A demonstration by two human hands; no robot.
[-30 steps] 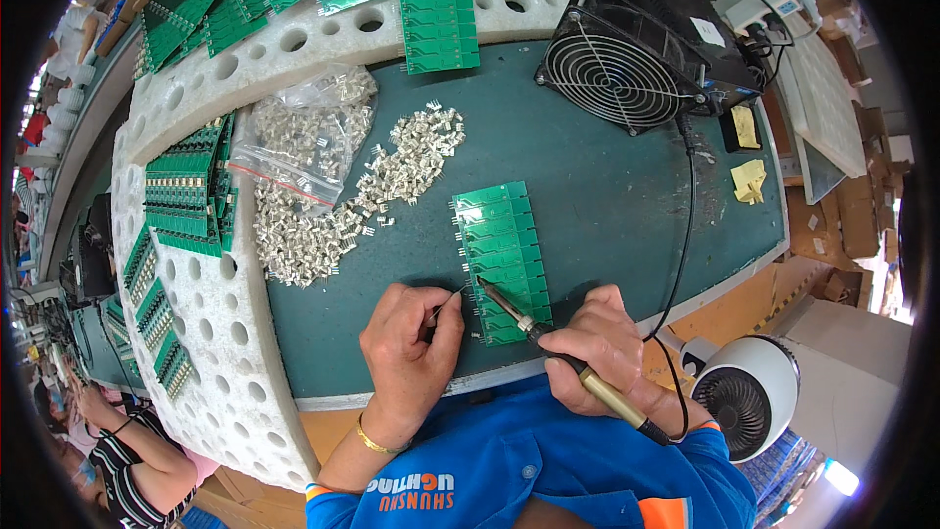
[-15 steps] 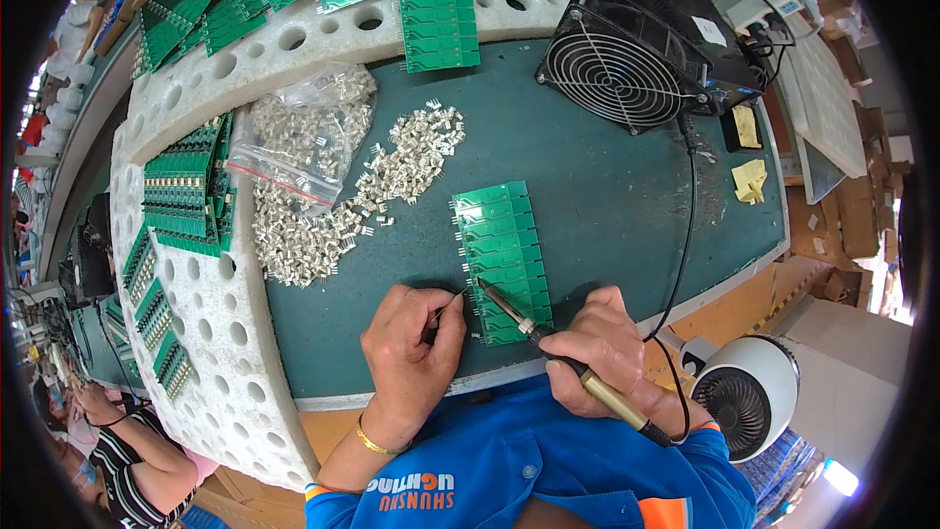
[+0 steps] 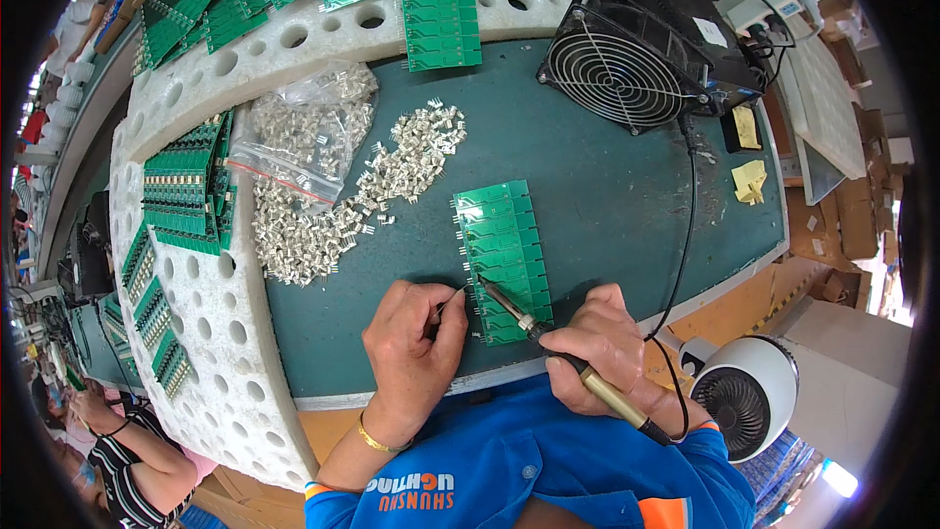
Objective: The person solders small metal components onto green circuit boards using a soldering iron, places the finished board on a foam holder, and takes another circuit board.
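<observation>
A green circuit board panel (image 3: 504, 245) lies on the dark green work mat, with small white connectors along its left edge. My right hand (image 3: 597, 343) is closed around the handle of a soldering iron (image 3: 612, 397), whose tip meets the panel's left edge. Just left of the panel, my left hand (image 3: 416, 338) pinches a thin solder wire (image 3: 460, 292), its end close to the iron's tip. Most of the wire is hidden inside the fingers. Beyond my left hand spreads a heap of loose white connectors (image 3: 304, 240).
A plastic bag of connectors (image 3: 308, 127) rests on the heap. White foam blocks (image 3: 230, 333) border the left and far sides, carrying green boards (image 3: 181, 186). A black fan (image 3: 617, 73) stands far right; the iron's cable (image 3: 691, 235) runs near it. A co-worker (image 3: 147, 451) sits at left.
Almost nothing differs. Both hands, the iron and the panel hold nearly the same places; the co-worker's hands at far left have shifted slightly.
</observation>
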